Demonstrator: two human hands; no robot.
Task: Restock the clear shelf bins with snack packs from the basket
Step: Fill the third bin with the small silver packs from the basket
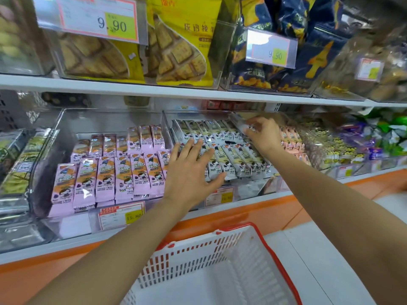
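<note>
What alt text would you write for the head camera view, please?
Two hands reach into a clear bin of white snack packs: the left hand lies flat on the front row, the right hand grips one pack at the back. A basket sits below.

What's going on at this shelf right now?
A person is restocking the middle clear bin. The left hand lies flat, fingers spread, on the front row of white snack packs. The right hand grips a single pack at the bin's back right, by the rear row. The red-rimmed basket below shows no packs in its visible part.
</note>
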